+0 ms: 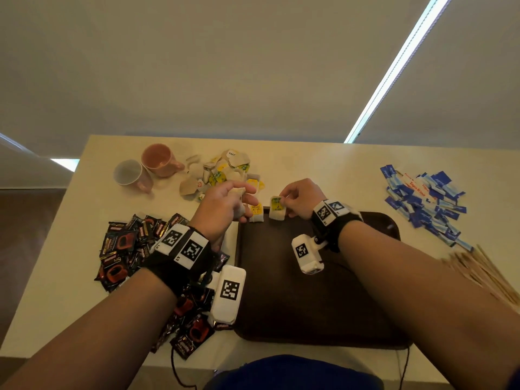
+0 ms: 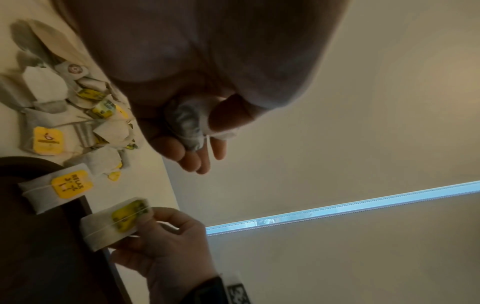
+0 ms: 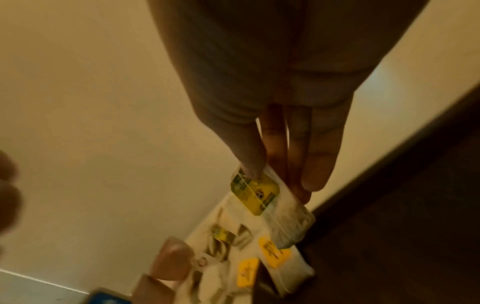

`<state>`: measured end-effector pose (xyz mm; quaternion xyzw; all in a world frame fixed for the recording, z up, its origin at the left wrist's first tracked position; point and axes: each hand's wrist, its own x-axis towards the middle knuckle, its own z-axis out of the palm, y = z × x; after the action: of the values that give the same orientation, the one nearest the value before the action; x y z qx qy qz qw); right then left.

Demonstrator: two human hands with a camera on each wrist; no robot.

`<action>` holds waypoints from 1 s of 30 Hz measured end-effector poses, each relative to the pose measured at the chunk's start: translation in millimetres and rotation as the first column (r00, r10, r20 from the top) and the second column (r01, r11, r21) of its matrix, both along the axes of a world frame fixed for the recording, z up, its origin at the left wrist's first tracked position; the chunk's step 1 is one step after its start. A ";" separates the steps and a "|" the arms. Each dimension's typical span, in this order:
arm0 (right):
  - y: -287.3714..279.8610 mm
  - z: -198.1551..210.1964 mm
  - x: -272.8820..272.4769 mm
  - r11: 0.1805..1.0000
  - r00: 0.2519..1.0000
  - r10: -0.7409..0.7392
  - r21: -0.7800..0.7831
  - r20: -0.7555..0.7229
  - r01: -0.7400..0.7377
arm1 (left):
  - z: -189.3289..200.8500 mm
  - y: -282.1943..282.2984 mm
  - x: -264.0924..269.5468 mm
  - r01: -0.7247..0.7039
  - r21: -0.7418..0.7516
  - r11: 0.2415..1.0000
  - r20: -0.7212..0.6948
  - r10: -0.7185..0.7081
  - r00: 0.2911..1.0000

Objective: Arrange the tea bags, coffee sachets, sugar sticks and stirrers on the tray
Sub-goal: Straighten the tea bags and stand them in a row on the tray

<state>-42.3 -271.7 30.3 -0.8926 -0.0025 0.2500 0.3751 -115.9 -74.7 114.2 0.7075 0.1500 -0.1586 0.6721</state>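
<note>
Head view: right hand (image 1: 299, 199) is pinching a tea bag (image 1: 277, 208) at the tray (image 1: 309, 291) edge, lining it beside another; left hand (image 1: 225, 209) is gripping the next bag (image 1: 238, 196), ready.

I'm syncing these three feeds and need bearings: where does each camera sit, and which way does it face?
Head: above, facing down at the tray; both forearms and hands show.
Left wrist: looks along the left hand, which grips a tea bag.
Right wrist: looks along the right hand pinching a green-tagged tea bag.
Both wrist views share that bag.
</note>
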 end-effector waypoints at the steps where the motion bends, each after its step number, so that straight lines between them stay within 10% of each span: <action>1: 3.7 -10.6 -0.1 1.000 1.000 -0.005 -0.024 -0.022 0.004 | -1.8 2.2 0.4 0.030 0.013 0.999 -0.005 -0.030 1.000; 9: 21.6 -54.7 6.3 0.981 0.996 -0.074 -0.180 -0.040 0.066 | -16.8 11.6 5.5 0.174 0.042 0.984 0.004 -0.174 0.985; 30: 19.3 -55.5 9.1 0.978 0.987 -0.151 -0.141 0.045 0.156 | -21.4 16.3 3.8 0.016 0.260 0.965 0.091 -0.041 0.995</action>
<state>-33.2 -252.5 -25.2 -0.9191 0.0780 0.2044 0.3278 -112.1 -58.3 92.8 0.7982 0.1268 -0.1132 0.5779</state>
